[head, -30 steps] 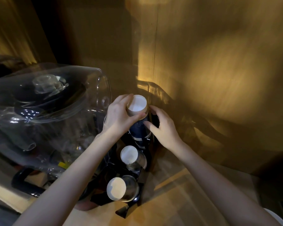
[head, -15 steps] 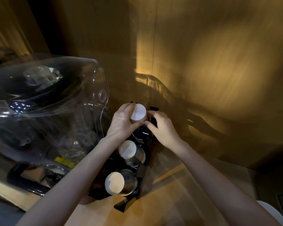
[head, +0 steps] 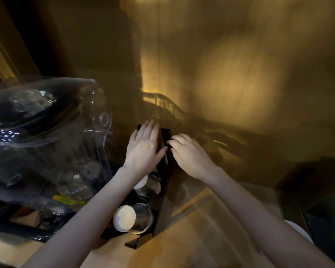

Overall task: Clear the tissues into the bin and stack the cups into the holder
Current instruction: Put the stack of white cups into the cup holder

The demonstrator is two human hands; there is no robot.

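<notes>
The left hand (head: 143, 146) lies flat with fingers spread over the far slot of the black cup holder (head: 165, 151). If a cup sits under the palm, it is hidden. The right hand (head: 190, 151) curls its fingers on the holder's far edge. Two cups (head: 124, 218) show in the nearer slots, so the stacking looks nearly done. No tissues or bin can be seen. A big clear water jug (head: 46, 136) sits close on the left, crowding the left arm. A wooden wall (head: 240, 74) stands just behind.
</notes>
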